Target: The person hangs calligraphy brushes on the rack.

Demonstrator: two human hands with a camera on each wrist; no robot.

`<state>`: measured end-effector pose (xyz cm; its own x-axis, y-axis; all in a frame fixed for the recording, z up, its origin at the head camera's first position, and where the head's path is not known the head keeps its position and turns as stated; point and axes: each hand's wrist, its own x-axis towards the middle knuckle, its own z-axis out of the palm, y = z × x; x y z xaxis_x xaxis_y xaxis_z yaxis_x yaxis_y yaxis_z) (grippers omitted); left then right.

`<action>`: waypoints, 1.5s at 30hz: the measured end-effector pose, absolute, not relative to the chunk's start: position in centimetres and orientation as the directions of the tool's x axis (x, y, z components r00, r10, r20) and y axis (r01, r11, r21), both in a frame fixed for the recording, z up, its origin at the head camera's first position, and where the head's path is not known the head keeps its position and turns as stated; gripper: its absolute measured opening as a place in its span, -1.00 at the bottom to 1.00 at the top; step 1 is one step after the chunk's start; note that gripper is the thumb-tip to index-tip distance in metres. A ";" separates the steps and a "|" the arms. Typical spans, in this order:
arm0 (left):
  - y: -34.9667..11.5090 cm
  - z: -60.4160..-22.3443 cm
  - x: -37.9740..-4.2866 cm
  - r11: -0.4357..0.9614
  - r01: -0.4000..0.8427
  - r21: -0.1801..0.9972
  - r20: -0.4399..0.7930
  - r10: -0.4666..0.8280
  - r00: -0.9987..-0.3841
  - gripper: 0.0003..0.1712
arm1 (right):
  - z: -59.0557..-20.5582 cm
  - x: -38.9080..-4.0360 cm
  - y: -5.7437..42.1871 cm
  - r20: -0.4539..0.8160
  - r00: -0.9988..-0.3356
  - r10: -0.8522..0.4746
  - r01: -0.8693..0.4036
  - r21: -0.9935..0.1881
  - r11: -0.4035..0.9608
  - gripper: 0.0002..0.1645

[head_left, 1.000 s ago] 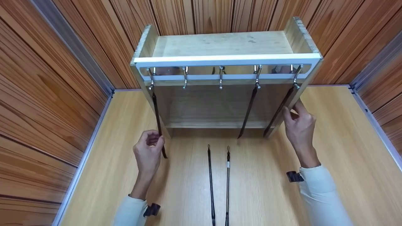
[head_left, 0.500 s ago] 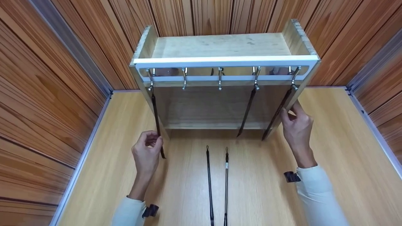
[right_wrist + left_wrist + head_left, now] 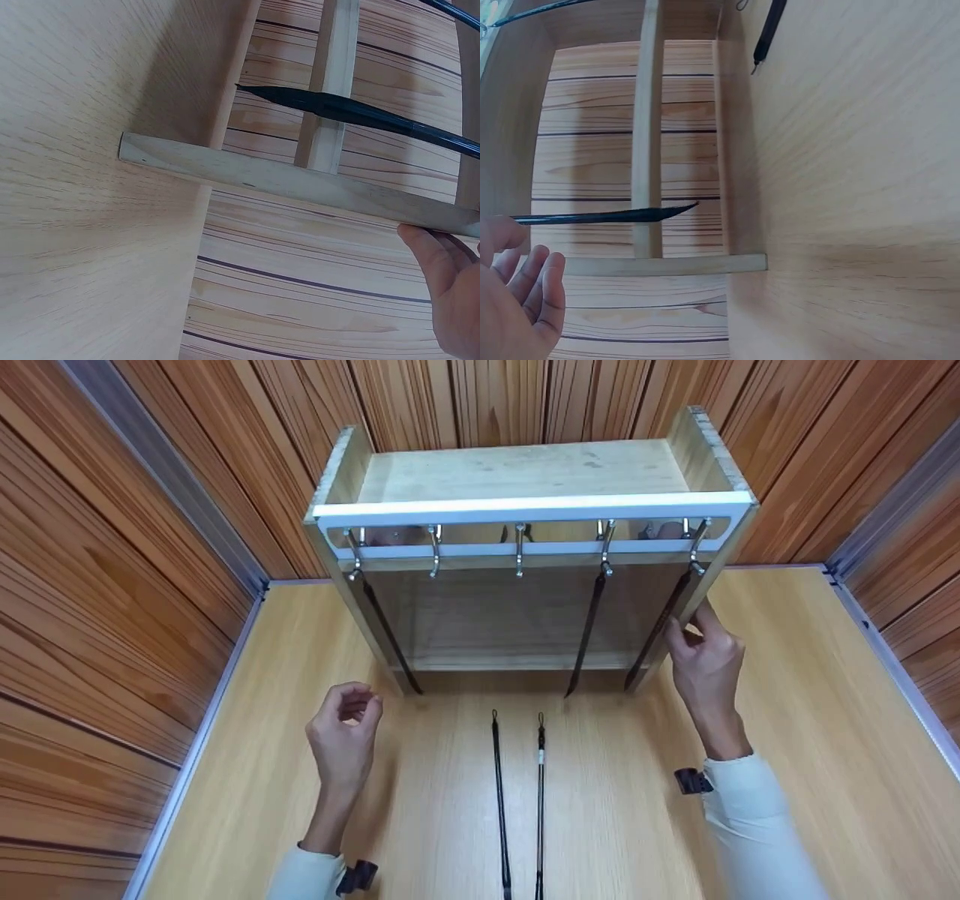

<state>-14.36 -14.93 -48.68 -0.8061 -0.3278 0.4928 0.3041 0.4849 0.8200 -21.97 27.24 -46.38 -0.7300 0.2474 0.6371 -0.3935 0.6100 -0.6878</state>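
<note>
Beside the left-end calligraphy brush point(image 3: 393, 637), my left hand point(image 3: 343, 750) hangs with loosely curled fingers, apart from it. This dark brush hangs tip down from a metal hook point(image 3: 352, 556) and slants toward the rack. In the left wrist view, its pointed tip point(image 3: 676, 212) shows past the fingers. My right hand point(image 3: 705, 675) holds the front edge of the wooden rack's right side panel point(image 3: 731, 544), thumb at the edge; some fingertips are hidden. Close to it hangs another calligraphy brush point(image 3: 651, 643), and one more brush point(image 3: 585, 630) hangs to its left.
Two dark calligraphy brushes, a left one point(image 3: 501, 802) and a right one point(image 3: 541, 810), lie on the table point(image 3: 600, 795) with their loops toward the rack. Two middle hooks carry no brush. Wood-patterned walls point(image 3: 112, 570) surround the table.
My left hand has let go of the left-end brush, whose tip has swung right and toward the rack. The right hand stays at the side panel.
</note>
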 end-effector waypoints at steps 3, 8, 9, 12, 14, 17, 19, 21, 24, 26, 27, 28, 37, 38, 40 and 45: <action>-14.8 -48.4 -14.2 0.484 0.326 0.812 0.510 -0.317 -0.800 -0.86 | -46.3 -22.0 27.2 0.660 -0.711 0.244 -0.417 -0.674 0.610 -0.65; -14.3 -47.6 -13.9 0.481 0.346 0.806 0.524 -0.306 -0.795 -0.78 | -46.3 -22.1 27.2 0.662 -0.709 0.242 -0.418 -0.671 0.612 -0.66; -14.3 -47.4 -13.9 0.480 0.346 0.806 0.522 -0.302 -0.798 -0.77 | -46.3 -22.1 27.2 0.663 -0.709 0.239 -0.418 -0.669 0.614 -0.65; -14.1 -47.0 -13.6 0.474 0.330 0.816 0.498 -0.287 -0.818 -0.74 | -46.4 -22.0 27.3 0.659 -0.714 0.236 -0.412 -0.668 0.620 -0.63; -14.1 -46.6 -13.3 0.475 0.306 0.825 0.470 -0.277 -0.838 -0.71 | -46.5 -22.0 27.3 0.651 -0.722 0.236 -0.403 -0.672 0.621 -0.62; -13.9 -46.0 -12.8 0.479 0.267 0.836 0.425 -0.257 -0.868 -0.64 | -46.6 -21.9 27.2 0.634 -0.735 0.240 -0.385 -0.681 0.623 -0.59; -13.8 -45.5 -12.3 0.483 0.247 0.840 0.397 -0.238 -0.886 -0.57 | -46.6 -21.8 27.2 0.628 -0.740 0.240 -0.377 -0.684 0.625 -0.57; -13.6 -45.0 -11.8 0.490 0.233 0.840 0.373 -0.211 -0.904 -0.49 | -46.6 -21.8 27.2 0.625 -0.743 0.241 -0.372 -0.685 0.627 -0.56; -13.4 -44.3 -11.2 0.498 0.222 0.839 0.343 -0.166 -0.925 -0.38 | -46.6 -21.8 27.2 0.624 -0.742 0.245 -0.372 -0.687 0.625 -0.56; -13.4 -43.9 -10.9 0.501 0.217 0.838 0.328 -0.142 -0.934 -0.34 | -46.6 -21.8 27.2 0.630 -0.736 0.248 -0.377 -0.686 0.622 -0.57; -13.3 -43.7 -10.8 0.502 0.222 0.836 0.327 -0.130 -0.936 -0.33 | -46.5 -21.8 27.2 0.635 -0.732 0.247 -0.385 -0.684 0.620 -0.59; -13.3 -43.6 -10.7 0.500 0.229 0.835 0.329 -0.120 -0.937 -0.32 | -46.5 -21.9 27.2 0.641 -0.727 0.246 -0.392 -0.682 0.618 -0.62; -13.3 -43.0 -9.7 0.498 0.259 0.827 0.343 -0.084 -0.936 -0.28 | -46.5 -21.9 27.1 0.650 -0.723 0.235 -0.404 -0.673 0.620 -0.66; -13.2 -42.9 -9.6 0.499 0.253 0.829 0.336 -0.082 -0.938 -0.28 | -46.5 -21.9 27.1 0.646 -0.726 0.236 -0.400 -0.675 0.619 -0.65; -13.2 -42.9 -9.5 0.497 0.244 0.832 0.325 -0.081 -0.942 -0.28 | -46.5 -21.9 27.1 0.638 -0.732 0.241 -0.389 -0.681 0.620 -0.64; -13.5 -42.9 -9.5 0.485 0.198 0.852 0.275 -0.091 -0.957 -0.28 | -46.4 -21.9 27.1 0.630 -0.735 0.248 -0.386 -0.691 0.611 -0.65</action>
